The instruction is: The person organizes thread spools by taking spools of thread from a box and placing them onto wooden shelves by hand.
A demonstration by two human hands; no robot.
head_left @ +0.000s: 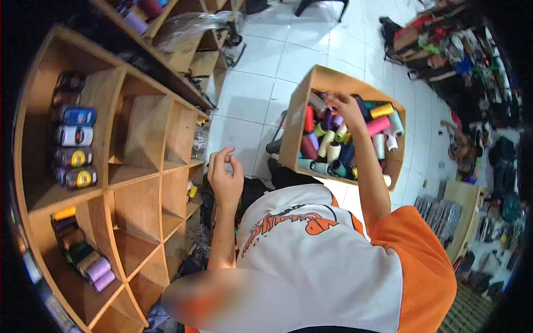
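My right hand (345,111) is over the cardboard box (296,125), its fingers apart near a grey thread spool (317,102) at the far left corner. I see nothing held in it. Many thread spools fill the box, among them a red spool (309,119), a pink spool (378,126), a yellow spool (381,110) and a cream spool (333,151). My left hand (225,180) is raised between the box and the wooden shelf (114,139), fingers loosely bent and apart, with nothing in it.
Dark, blue and white spools (76,136) stand in the shelf's upper left compartment; purple spools (100,273) lie in a lower one. Another shelf unit (189,53) stands farther back. Cluttered goods (444,50) line the right side. White floor tiles (250,91) show beyond the box.
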